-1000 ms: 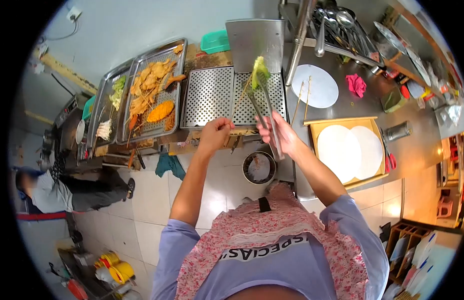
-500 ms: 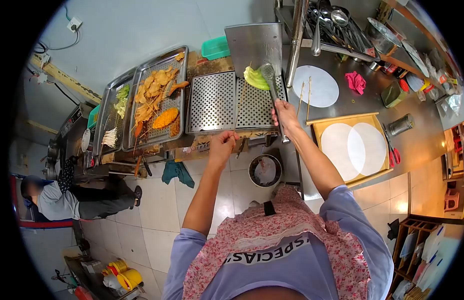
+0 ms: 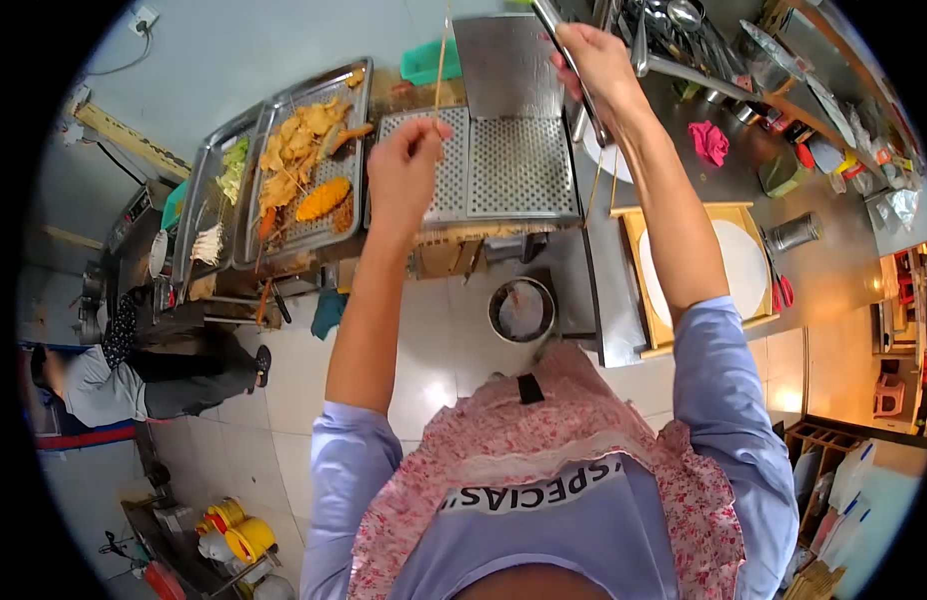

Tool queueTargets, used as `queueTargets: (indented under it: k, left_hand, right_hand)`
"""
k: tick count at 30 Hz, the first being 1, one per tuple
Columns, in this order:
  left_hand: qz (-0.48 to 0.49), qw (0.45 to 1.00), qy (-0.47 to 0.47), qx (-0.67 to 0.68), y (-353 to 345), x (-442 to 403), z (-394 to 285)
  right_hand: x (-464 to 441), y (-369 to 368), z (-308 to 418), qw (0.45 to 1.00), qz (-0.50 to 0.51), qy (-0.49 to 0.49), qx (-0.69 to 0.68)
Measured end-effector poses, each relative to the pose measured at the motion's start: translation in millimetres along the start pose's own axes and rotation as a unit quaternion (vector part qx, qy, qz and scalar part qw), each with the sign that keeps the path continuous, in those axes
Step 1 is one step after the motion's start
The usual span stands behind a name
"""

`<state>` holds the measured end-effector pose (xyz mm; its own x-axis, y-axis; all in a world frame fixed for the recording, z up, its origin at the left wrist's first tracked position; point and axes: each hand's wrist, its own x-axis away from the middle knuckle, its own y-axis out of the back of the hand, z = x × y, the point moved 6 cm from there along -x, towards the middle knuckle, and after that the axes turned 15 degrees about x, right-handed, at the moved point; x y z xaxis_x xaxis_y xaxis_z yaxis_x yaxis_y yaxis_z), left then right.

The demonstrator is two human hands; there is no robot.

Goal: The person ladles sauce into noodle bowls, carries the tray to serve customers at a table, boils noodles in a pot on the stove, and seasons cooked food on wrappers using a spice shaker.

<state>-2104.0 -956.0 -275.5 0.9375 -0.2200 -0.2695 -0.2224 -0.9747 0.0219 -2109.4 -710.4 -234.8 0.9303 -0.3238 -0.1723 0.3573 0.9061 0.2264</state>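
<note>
My left hand point(image 3: 406, 168), raised over the left perforated metal tray point(image 3: 450, 190), pinches a thin wooden skewer point(image 3: 442, 75) that runs up past the top edge of the view. Higher and to the right, my right hand point(image 3: 602, 68) is wrapped round the handle of metal tongs point(image 3: 576, 72); their far end is cut off by the top edge. The leafy green seen on the skewer earlier is out of view, except perhaps a sliver at the top edge. Below my hands is the right perforated tray point(image 3: 522, 170), with an upright metal plate point(image 3: 504, 65) behind it.
Left stands a tray point(image 3: 362, 185) of fried skewered food point(image 3: 302, 140) and another with greens point(image 3: 234, 170). To the right are a wooden frame with white paper rounds point(image 3: 741, 268), red scissors point(image 3: 783, 293) and a pink cloth point(image 3: 709, 143). A bucket point(image 3: 522, 310) stands below; a person point(image 3: 149, 385) is far left.
Both hands have moved up and away from me, carrying the skewer and tongs off the right perforated tray. The leafy green has left the tray area. The view has shifted slightly.
</note>
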Motion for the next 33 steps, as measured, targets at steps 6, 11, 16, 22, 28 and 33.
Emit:
queueTargets:
  k: [6,11,16,22,28,33]
  left_hand:
    - [0.03,0.952,0.303,-0.042,-26.9,58.3,179.0]
    - [0.009,0.988,0.151,-0.036,-4.6,51.0,170.8]
    - [0.007,0.985,0.16,-0.061,7.4,75.3,147.2]
    - [0.039,0.973,0.23,0.005,-14.2,107.5,179.9]
    - [0.171,0.961,0.167,0.14,-98.6,173.4,154.5]
    - [0.285,0.893,0.312,0.154,-173.4,240.9,140.6]
  right_hand:
    - [42.6,-81.2,-217.9,0.927,0.076,-0.351,0.107]
    - [44.6,-70.4,-176.9,0.947,0.102,-0.302,0.045]
    - [44.3,-84.9,-204.9,0.939,0.13,-0.292,0.131]
    - [120.8,-59.2,-197.6,0.948,0.051,-0.311,-0.05]
    - [217.0,61.8,-183.8,0.946,-0.058,-0.318,0.028]
    - [308.9,160.9,-194.6,0.909,-0.135,-0.379,0.108]
